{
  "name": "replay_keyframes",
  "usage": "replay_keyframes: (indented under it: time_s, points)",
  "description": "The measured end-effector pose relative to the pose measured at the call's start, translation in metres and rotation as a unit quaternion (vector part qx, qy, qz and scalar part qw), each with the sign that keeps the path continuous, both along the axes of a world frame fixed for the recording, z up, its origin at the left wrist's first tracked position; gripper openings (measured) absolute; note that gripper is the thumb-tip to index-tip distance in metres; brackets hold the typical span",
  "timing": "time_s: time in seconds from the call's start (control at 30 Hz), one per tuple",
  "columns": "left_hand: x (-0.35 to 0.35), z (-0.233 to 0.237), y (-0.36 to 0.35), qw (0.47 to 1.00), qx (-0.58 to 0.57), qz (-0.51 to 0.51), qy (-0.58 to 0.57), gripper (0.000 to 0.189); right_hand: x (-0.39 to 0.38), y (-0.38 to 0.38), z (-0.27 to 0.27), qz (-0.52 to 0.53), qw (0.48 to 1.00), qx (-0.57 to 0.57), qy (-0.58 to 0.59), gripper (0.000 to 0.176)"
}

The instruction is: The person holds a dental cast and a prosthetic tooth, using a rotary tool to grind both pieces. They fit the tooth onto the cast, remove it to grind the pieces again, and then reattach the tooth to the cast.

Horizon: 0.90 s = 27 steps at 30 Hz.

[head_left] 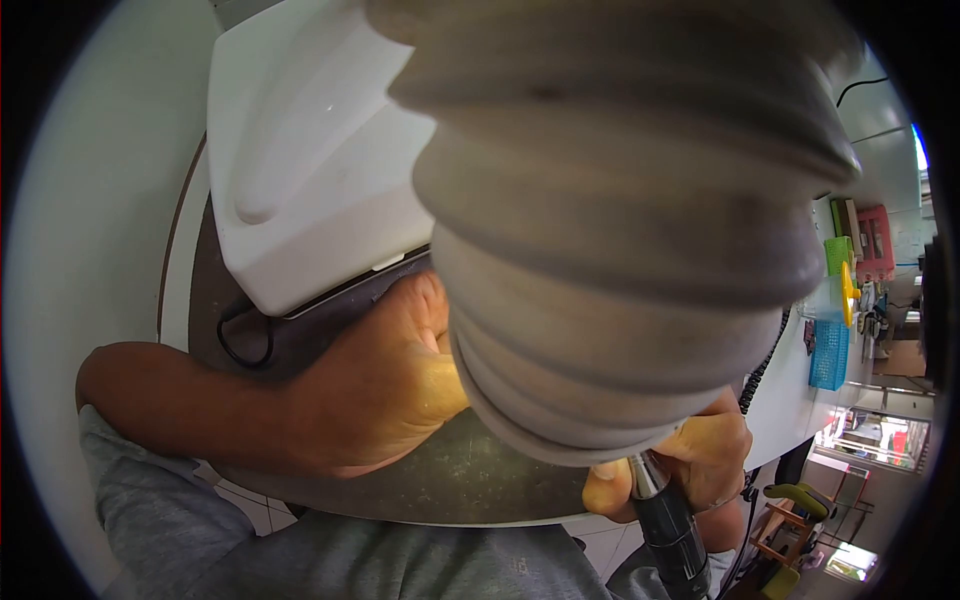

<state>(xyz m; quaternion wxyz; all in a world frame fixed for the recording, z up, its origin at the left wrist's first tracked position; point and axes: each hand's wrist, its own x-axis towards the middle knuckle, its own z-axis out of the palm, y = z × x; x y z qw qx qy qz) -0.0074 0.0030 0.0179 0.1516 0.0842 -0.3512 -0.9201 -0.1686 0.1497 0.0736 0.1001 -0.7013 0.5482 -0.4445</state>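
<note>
A thick grey ribbed hose [620, 230] fills the centre and upper right, close to the camera. From the left, my left hand [395, 385] reaches in behind it, above the dark tabletop [480, 485]. Its fingers are hidden by the hose, so whatever it may hold does not show. Below the hose's lower rim, my right hand [715, 455] is closed around a black rotary handpiece [675, 535] with a silver collar. The handpiece points up and left, and its tip is out of sight behind the hose.
A white moulded housing [320, 180] stands at the back left, with a black cable loop [245, 338] beside it. On the right, a pale counter carries a blue basket [829, 355] and a pink holder [875, 243]. A coiled black cord [768, 365] runs behind my right hand.
</note>
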Motion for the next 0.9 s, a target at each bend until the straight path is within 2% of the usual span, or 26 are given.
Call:
replay_keyframes:
  time_s: [0.07,0.1,0.17,0.2,0.3,0.37,0.4,0.47,0.5,0.57,0.6,0.67,0.8,0.9]
  points:
    - [0.006,0.021,-0.006,0.995,-0.031,-0.024,-0.090,0.032,-0.001,0.001,0.002,-0.003,1.000,0.025,0.008,0.033]
    - [0.005,0.013,-0.006,0.995,-0.032,-0.025,-0.090,0.032,0.001,0.001,-0.003,-0.003,1.000,0.025,0.008,0.033]
    - [0.003,-0.012,-0.004,0.998,-0.055,-0.037,0.015,0.034,0.005,0.002,-0.019,-0.037,0.995,-0.069,-0.067,0.033]
    - [0.002,-0.010,-0.002,0.998,-0.055,-0.038,0.015,0.034,0.004,0.002,-0.018,-0.038,0.995,-0.069,-0.067,0.033]
    - [-0.002,-0.005,0.003,1.000,-0.011,-0.002,-0.005,0.034,0.001,0.001,-0.011,-0.021,0.996,-0.057,-0.066,0.033]
    - [-0.004,-0.005,0.003,1.000,-0.020,0.011,0.021,0.035,-0.004,0.001,0.004,0.013,0.999,0.029,-0.008,0.033]
    - [-0.001,0.001,0.001,1.000,-0.020,0.011,0.021,0.035,-0.003,0.001,0.003,0.013,0.999,0.028,-0.008,0.033]
    - [0.006,0.024,-0.005,0.987,-0.142,-0.026,-0.069,0.035,-0.002,0.002,0.003,0.003,0.999,0.033,-0.011,0.033]
    - [0.009,0.021,-0.005,0.987,-0.142,-0.026,-0.069,0.035,-0.001,0.002,0.003,0.003,0.999,0.033,-0.011,0.033]
    - [0.012,0.009,-0.001,0.974,-0.150,-0.001,-0.171,0.033,0.000,0.001,0.004,-0.007,1.000,0.027,-0.003,0.032]
    - [0.009,0.004,0.000,0.974,-0.150,-0.001,-0.171,0.033,-0.001,0.001,0.003,-0.007,1.000,0.027,-0.003,0.032]
    - [0.001,-0.007,0.001,0.997,-0.070,0.004,-0.034,0.031,-0.003,0.001,0.002,0.008,1.000,0.029,-0.008,0.032]
    - [0.003,-0.014,-0.001,0.997,-0.070,-0.015,0.004,0.030,-0.001,0.001,0.004,-0.001,1.000,0.017,0.003,0.033]
    - [0.004,-0.008,-0.003,0.997,-0.047,-0.037,-0.039,0.031,-0.003,0.003,0.005,0.004,0.999,0.049,0.004,0.033]
